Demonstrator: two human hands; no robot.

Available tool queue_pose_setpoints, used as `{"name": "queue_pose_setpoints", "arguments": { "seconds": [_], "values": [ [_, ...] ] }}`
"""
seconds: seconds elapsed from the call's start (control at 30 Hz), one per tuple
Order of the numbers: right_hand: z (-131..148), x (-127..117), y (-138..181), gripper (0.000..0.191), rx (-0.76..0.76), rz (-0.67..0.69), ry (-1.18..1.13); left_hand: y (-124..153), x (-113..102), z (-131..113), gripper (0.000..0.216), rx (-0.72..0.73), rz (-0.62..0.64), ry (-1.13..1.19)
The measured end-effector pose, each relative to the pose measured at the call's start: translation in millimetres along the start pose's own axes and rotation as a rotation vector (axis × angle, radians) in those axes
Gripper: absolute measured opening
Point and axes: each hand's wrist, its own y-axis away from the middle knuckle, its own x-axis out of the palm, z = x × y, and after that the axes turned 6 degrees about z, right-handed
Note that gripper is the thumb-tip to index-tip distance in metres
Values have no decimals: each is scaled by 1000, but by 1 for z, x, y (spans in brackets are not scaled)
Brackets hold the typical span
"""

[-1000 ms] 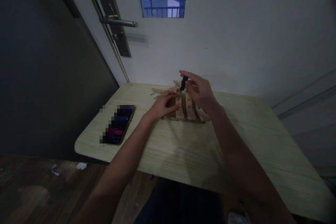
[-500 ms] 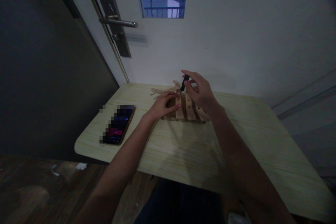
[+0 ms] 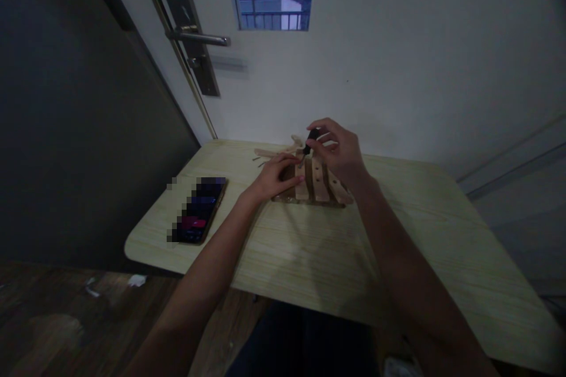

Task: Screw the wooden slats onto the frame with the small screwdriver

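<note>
My right hand (image 3: 338, 150) grips a small screwdriver (image 3: 311, 140) by its black handle. The screwdriver leans slightly, its tip at the far part of a pale wooden strip (image 3: 302, 188). My left hand (image 3: 278, 177) holds that strip against a brown board (image 3: 286, 195), thumb and fingertips set apart on its left side. Two more pale strips with dark holes lie across the board: a middle strip (image 3: 318, 179) and a right strip (image 3: 339, 193). The right strip is partly under my right wrist. Whether a screw sits under the tip is too small to tell.
Behind my left hand lie loose pale wooden pieces (image 3: 265, 153) and thin nails or screws (image 3: 257, 159). A phone (image 3: 201, 212) lies on the left of the light wood-grain table (image 3: 274, 259). A white door with a lever handle (image 3: 201, 39) stands close behind the table.
My right hand's fingers have curled closer round the screwdriver handle, and the index finger has drawn in. The left hand and the board stay in place.
</note>
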Motion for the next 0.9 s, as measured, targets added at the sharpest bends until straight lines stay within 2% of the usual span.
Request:
{"name": "queue_pose_setpoints", "arguments": {
  "seconds": [0.23, 0.37, 0.53, 0.67, 0.9],
  "values": [
    [-11, -1, 2, 49, -84, 59, 100, -1, 0, 1, 44, -5, 8, 3],
    [-12, 0, 3, 42, -75, 77, 75, -1, 1, 2, 45, -3, 8, 10],
    [-3, 3, 2, 33, -40, 25, 56, 0, 0, 0, 45, -14, 11, 6],
    [1, 4, 1, 18, -46, 9, 52, 0, -1, -1, 45, -22, 18, 4],
    [-2, 0, 2, 30, -81, 26, 48, -1, -1, -2, 44, -5, 14, -1]
  ]
}}
